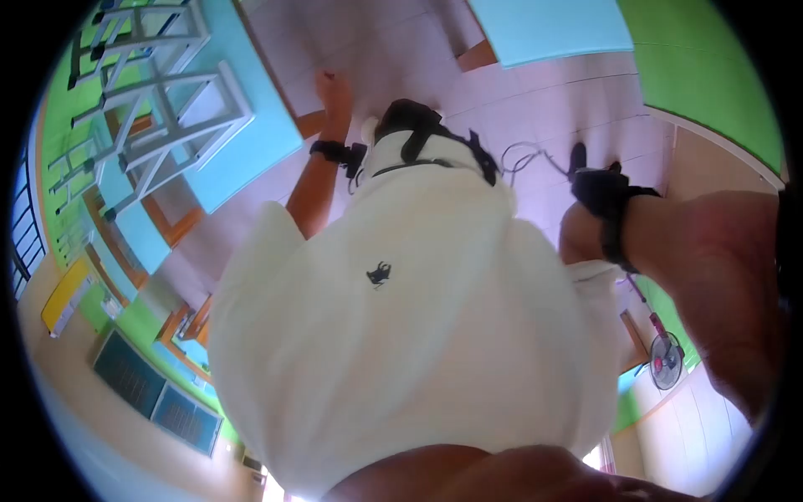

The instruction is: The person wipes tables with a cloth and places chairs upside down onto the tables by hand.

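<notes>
My left hand [335, 96] hangs beside my waist with the fingers curled in, and no object shows in it. A black strap with a small device [339, 154] is round that wrist. My right hand [723, 268] is raised close to the camera at the right edge, large and blurred, its fingers hidden. Another black strap [615, 234] circles the right wrist, with a dark device beside it. Between the arms is my white shirt [418, 318] with a small dark logo [378, 274]. Black straps [422, 134] show at my waist.
Light-blue tables [242, 100] stand at the left, with grey metal-framed stools [180, 121] on them. Another blue table [552, 29] is at the top. A cable [527, 155] hangs above the tiled floor [502, 109]. A fan [667, 360] and dark boards [130, 371] are farther off.
</notes>
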{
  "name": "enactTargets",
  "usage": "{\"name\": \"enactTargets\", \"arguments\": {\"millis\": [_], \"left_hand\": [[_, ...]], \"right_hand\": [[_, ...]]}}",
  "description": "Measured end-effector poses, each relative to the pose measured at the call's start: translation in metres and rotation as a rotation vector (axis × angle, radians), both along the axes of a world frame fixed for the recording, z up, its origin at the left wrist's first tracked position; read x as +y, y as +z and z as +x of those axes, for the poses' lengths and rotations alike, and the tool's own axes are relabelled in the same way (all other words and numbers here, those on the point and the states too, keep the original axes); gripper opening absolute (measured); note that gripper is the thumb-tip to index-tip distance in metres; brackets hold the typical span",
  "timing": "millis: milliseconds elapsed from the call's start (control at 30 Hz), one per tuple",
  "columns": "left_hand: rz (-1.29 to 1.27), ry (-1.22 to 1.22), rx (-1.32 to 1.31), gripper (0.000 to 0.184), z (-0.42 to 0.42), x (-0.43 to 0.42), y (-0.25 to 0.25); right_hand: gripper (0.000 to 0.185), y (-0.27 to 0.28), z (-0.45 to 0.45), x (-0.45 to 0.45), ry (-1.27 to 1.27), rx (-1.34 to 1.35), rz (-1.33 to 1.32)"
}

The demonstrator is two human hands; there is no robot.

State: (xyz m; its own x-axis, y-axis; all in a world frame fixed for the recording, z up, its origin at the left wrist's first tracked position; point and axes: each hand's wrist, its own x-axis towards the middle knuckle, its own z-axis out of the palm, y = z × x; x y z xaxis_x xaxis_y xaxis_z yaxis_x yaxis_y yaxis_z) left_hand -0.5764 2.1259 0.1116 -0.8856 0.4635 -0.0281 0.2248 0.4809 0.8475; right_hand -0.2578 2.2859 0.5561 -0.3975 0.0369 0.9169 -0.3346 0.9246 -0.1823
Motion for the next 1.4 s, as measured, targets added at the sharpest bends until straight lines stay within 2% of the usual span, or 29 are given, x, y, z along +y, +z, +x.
{"name": "enactTargets", "arguments": {"millis": [100,133,200,300,400,433,500,567,633,700,767,900,1000,1067,1233,1300,1367,1400], "left_hand": [[0.074,-0.339,0.068,0.014,0.035,0.067,-0.035],[0.058,-0.398,-0.080,0.017,0.078,0.079,-0.007],[-0.014,-0.634,-0.098,0.015,0.117,0.103,0.000],[0.052,-0.705,-0.267,0.015,0.154,0.167,0.017],[0.157,-0.919,-0.010,0.019,0.190,0.228,-0.012],[0.162,-0.925,-0.018,0.019,0.194,0.251,-0.018],[0.094,-1.008,0.152,0.020,0.236,0.280,-0.038],[0.088,-1.008,0.162,0.024,0.260,0.306,-0.043],[-0.212,-0.911,0.207,0.027,0.283,0.330,-0.055],[-0.208,-0.817,0.134,0.032,0.312,0.370,-0.048],[-0.168,-0.842,0.240,0.030,0.336,0.406,-0.042],[-0.133,-0.958,0.152,0.029,0.374,0.452,-0.020],[-0.236,-0.926,0.037,0.028,0.390,0.490,-0.004],[-0.279,-0.863,0.068,0.030,0.403,0.519,-0.007],[-0.251,-0.688,0.096,0.034,0.431,0.606,-0.035],[-0.280,-0.525,0.240,0.039,0.450,0.638,-0.046],[-0.317,-0.478,0.233,0.043,0.457,0.659,-0.092],[-0.376,-0.446,0.128,0.044,0.465,0.671,-0.091]], "right_hand": [[0.025,0.012,0.050,0.012,0.001,0.083,0.086],[0.025,0.012,0.061,0.019,0.002,0.096,0.081],[0.024,0.006,0.078,0.042,-0.008,0.095,0.042],[0.023,-0.002,0.106,0.075,-0.012,0.139,0.033],[0.022,-0.013,0.133,0.114,0.014,0.181,0.069],[0.022,-0.015,0.136,0.130,0.022,0.181,0.067],[0.021,-0.014,0.158,0.173,0.046,0.177,0.030],[0.020,-0.014,0.171,0.199,0.052,0.167,0.030],[0.020,-0.013,0.177,0.245,0.066,0.127,0.010],[0.019,-0.001,0.202,0.289,0.084,0.076,-0.022],[0.019,0.010,0.222,0.328,0.073,0.073,-0.007],[0.017,0.019,0.249,0.388,0.082,0.090,-0.011],[0.017,0.009,0.257,0.438,0.107,0.099,-0.024],[0.016,-0.001,0.267,0.477,0.137,0.118,-0.038],[0.015,-0.023,0.311,0.591,0.211,0.145,-0.042],[0.015,-0.028,0.331,0.643,0.237,0.143,-0.028],[0.014,-0.024,0.353,0.694,0.227,0.158,0.015],[0.014,-0.020,0.364,0.720,0.223,0.163,0.018]]}}
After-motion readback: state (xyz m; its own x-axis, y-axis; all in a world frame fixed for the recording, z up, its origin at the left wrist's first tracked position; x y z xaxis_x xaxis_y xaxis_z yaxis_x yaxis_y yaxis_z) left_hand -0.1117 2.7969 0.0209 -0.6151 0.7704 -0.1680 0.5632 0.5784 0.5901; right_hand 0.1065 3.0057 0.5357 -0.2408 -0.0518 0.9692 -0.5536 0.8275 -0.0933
